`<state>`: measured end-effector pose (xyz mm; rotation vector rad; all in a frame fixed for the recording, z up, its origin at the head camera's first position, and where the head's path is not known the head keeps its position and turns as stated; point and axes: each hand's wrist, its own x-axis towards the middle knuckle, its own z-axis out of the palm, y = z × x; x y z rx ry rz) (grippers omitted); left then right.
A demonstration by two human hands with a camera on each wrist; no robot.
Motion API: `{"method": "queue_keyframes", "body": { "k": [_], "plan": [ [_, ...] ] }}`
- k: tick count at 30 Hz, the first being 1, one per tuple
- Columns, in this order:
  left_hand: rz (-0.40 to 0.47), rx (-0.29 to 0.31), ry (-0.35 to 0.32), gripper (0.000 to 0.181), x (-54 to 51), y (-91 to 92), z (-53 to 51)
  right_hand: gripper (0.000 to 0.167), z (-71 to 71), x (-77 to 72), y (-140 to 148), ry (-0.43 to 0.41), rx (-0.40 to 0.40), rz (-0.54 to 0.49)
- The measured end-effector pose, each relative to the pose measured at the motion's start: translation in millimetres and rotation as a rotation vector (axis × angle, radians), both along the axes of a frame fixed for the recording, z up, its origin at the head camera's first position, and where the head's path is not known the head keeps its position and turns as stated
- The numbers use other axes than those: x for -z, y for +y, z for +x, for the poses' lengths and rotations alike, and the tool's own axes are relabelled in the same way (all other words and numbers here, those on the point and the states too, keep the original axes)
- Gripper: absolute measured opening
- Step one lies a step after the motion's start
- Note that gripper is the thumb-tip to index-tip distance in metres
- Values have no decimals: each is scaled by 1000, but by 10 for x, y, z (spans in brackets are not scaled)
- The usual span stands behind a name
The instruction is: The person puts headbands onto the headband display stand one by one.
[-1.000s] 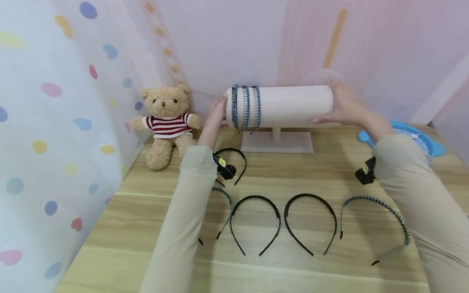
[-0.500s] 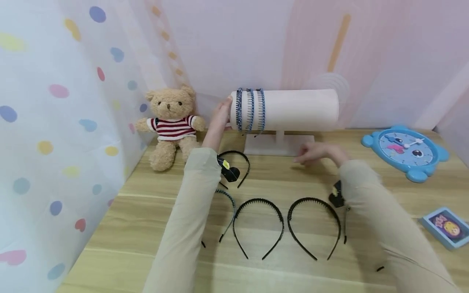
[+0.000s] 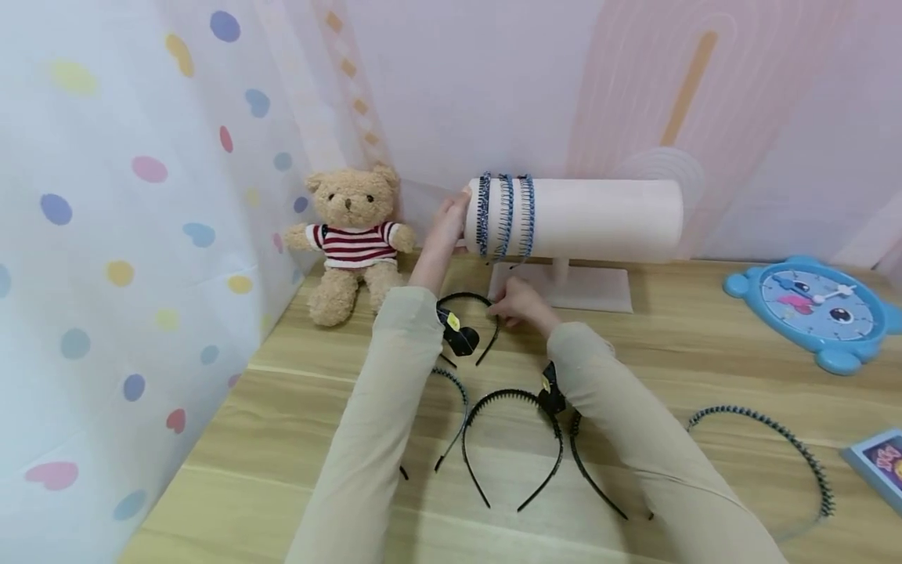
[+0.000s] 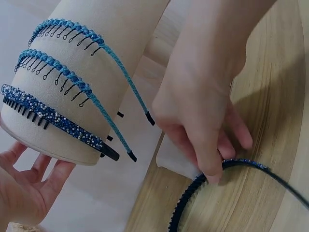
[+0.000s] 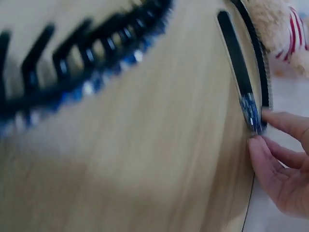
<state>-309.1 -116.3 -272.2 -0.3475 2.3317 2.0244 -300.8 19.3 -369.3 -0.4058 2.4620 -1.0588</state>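
Observation:
At the left end of the white display roll [image 3: 606, 219], my left hand [image 3: 449, 223] rests with its extended fingers against the end. Three blue headbands sit around that end of the roll, among them a glittery one [image 4: 53, 118] outermost in the left wrist view. My right hand [image 3: 524, 304] is lower, in front of the stand's base, and pinches the upper right part of a dark glittery headband [image 4: 186, 198] lying on the table. The right wrist view shows the fingers of this hand [image 5: 285, 164] around the band [image 5: 264, 72].
A teddy bear [image 3: 352, 207] sits at the back left. Several more headbands, one of them black [image 3: 513, 394], lie nearer the front. A blue clock [image 3: 817, 309] is at the right, with a blue-framed picture [image 3: 877, 462] at the right edge.
My right hand has left the roll's right end, moved down and leftward, and taken hold of the dark headband. My left hand stays at the roll's left end. The head view has shifted slightly.

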Motion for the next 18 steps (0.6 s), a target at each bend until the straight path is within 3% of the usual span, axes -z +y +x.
{"method": "queue_keyframes", "body": {
  "k": [4, 10, 14, 18],
  "plan": [
    [24, 15, -5, 58, 7, 47, -6, 13, 28, -32, 69, 34, -11, 60],
    [28, 16, -6, 59, 2, 59, -38, 26, 18, -200, 525, -39, -13, 145],
    [20, 7, -19, 59, 8, 39, -52, 33, 13, -280, 1053, -153, 1, 91],
    [25, 0, -27, 58, 28, 17, -62, 45, 14, -317, 1646, -265, 33, -55]
  ]
}}
